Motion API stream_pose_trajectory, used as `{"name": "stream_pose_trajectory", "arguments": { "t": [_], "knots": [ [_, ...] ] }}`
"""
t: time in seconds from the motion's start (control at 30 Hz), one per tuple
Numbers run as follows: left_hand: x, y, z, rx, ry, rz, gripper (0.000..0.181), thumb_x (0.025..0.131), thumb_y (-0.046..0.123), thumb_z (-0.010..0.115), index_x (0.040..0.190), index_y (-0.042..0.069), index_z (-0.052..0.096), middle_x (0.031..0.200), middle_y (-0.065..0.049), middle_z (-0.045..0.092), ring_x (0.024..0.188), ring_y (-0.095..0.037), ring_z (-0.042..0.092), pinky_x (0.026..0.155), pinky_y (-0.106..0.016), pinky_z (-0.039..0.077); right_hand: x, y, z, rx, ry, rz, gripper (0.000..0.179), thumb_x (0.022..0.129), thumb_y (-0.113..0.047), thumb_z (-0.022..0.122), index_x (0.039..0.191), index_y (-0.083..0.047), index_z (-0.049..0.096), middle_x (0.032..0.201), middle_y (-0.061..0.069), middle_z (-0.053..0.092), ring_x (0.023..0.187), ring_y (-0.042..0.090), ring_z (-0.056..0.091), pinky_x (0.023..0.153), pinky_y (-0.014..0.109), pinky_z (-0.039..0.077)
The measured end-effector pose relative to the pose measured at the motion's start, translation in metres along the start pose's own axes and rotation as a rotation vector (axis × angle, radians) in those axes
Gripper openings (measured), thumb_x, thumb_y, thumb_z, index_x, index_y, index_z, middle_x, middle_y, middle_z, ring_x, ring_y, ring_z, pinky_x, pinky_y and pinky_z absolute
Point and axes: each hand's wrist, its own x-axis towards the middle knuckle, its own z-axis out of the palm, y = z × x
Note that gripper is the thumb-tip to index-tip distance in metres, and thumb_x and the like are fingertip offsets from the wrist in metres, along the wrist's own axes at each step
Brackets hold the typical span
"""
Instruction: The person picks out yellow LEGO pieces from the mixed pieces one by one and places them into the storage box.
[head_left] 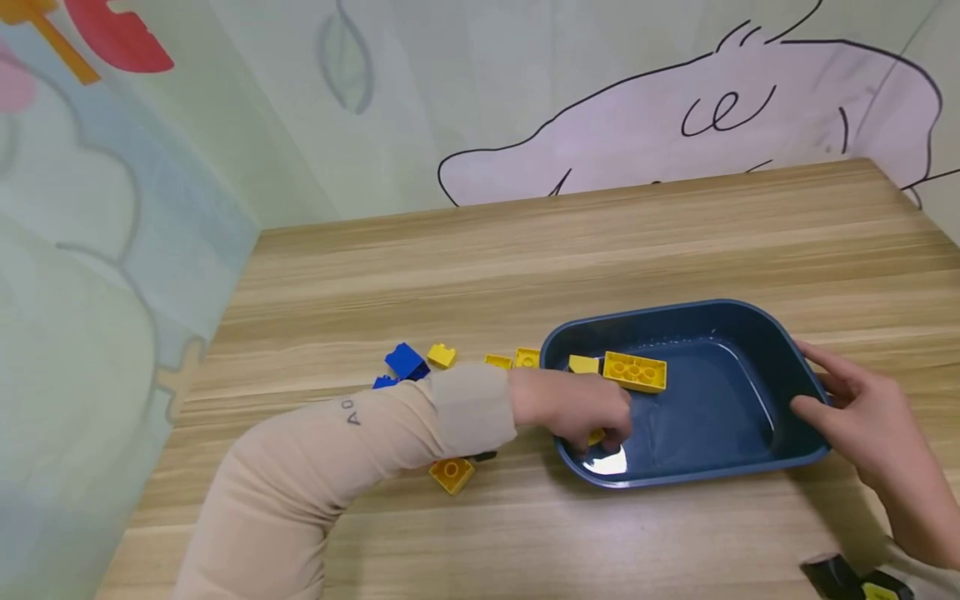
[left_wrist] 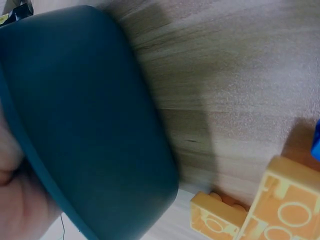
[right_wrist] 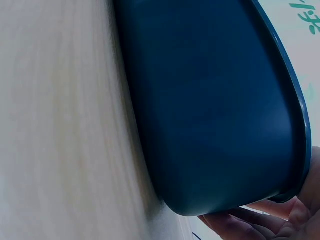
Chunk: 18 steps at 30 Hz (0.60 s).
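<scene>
A dark blue plastic basin [head_left: 712,408] stands on the wooden table. My left hand [head_left: 588,408] reaches over its left wall, fingers curled down round a small yellow building block [head_left: 596,437] that is mostly hidden. Beside that hand, inside the basin, lie a longer yellow block [head_left: 635,372], its hollow side showing, and a small yellow block [head_left: 583,364]. My right hand [head_left: 870,417] grips the basin's right end, thumb over the rim and fingers against the outer wall. In the right wrist view those fingers [right_wrist: 235,226] lie along the basin's outside.
Left of the basin are two yellow blocks [head_left: 527,357], another yellow block [head_left: 442,356] and blue blocks [head_left: 406,361]. A yellow block [head_left: 452,475] lies nearer, below my left sleeve [head_left: 360,442]. Painted walls [head_left: 397,108] border the table's back and left.
</scene>
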Motion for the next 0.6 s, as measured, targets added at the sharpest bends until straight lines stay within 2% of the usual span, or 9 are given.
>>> {"name": "stream_pose_trajectory", "arguments": {
  "t": [0.1,0.17,0.23,0.33,0.4,0.5,0.57,0.6],
  "knots": [
    [0.0007,0.0003,0.0009,0.013,0.000,0.005,0.023,0.079,0.011,0.074,0.101,0.013,0.069,0.095,0.004,0.059,0.089,-0.009,0.049,0.079,-0.010,0.040,0.0003,0.0007,-0.0002,0.004,0.002,0.001,0.060,0.080,0.008,0.058,0.137,0.001,0.042,0.103,0.019,0.061,0.070,-0.011,0.055,0.050,0.020,0.050],
    [0.0008,0.0004,0.0010,0.023,0.001,0.011,0.022,0.079,0.011,0.074,0.101,0.013,0.069,0.095,0.003,0.059,0.089,-0.009,0.049,0.078,-0.011,0.040,0.0004,0.0017,-0.0004,0.026,0.002,0.000,0.061,0.079,0.008,0.059,0.137,-0.001,0.043,0.097,0.001,0.064,0.070,-0.011,0.056,0.050,0.019,0.050],
    [0.0007,0.0005,0.0012,0.026,0.000,0.010,0.022,0.080,0.011,0.074,0.101,0.013,0.068,0.095,0.003,0.059,0.089,-0.009,0.049,0.077,-0.010,0.040,0.0004,0.0026,-0.0005,0.048,0.003,-0.005,0.061,0.079,0.009,0.059,0.137,-0.002,0.044,0.091,-0.015,0.060,0.070,-0.010,0.056,0.050,0.019,0.050],
    [0.0005,0.0004,0.0014,0.027,0.001,0.008,0.023,0.080,0.010,0.073,0.102,0.013,0.068,0.096,0.003,0.059,0.089,-0.009,0.048,0.077,-0.010,0.040,0.0004,0.0032,-0.0004,0.069,0.001,-0.010,0.061,0.079,0.009,0.058,0.137,-0.002,0.044,0.086,-0.029,0.053,0.069,-0.010,0.057,0.049,0.019,0.050],
    [0.0003,0.0004,0.0017,0.029,0.002,0.005,0.024,0.080,0.009,0.073,0.102,0.013,0.068,0.097,0.003,0.058,0.089,-0.009,0.048,0.077,-0.010,0.040,0.0006,0.0029,-0.0002,0.054,0.003,-0.009,0.061,0.079,0.009,0.059,0.137,-0.001,0.044,0.089,-0.022,0.058,0.070,-0.010,0.056,0.050,0.019,0.050],
    [0.0001,0.0007,0.0021,0.045,0.007,0.010,0.024,0.079,0.009,0.074,0.102,0.014,0.067,0.097,0.003,0.057,0.089,-0.009,0.048,0.076,-0.011,0.040,0.0004,0.0018,0.0004,0.017,0.004,-0.005,0.061,0.079,0.009,0.059,0.137,0.001,0.042,0.097,0.010,0.066,0.070,-0.011,0.055,0.050,0.019,0.050],
    [-0.0003,0.0010,0.0020,0.055,0.011,0.013,0.024,0.079,0.010,0.074,0.102,0.014,0.067,0.097,0.003,0.056,0.089,-0.009,0.047,0.075,-0.011,0.039,0.0001,0.0011,0.0007,-0.001,0.002,-0.001,0.061,0.079,0.009,0.058,0.137,0.002,0.041,0.105,0.031,0.060,0.070,-0.012,0.055,0.050,0.019,0.050],
    [-0.0004,0.0012,0.0017,0.059,0.014,0.016,0.024,0.079,0.009,0.074,0.102,0.014,0.067,0.097,0.003,0.056,0.089,-0.009,0.047,0.075,-0.011,0.039,-0.0001,0.0008,0.0007,-0.008,0.002,-0.001,0.060,0.080,0.009,0.058,0.137,0.003,0.041,0.108,0.036,0.056,0.070,-0.012,0.054,0.050,0.019,0.050]
  ]
}}
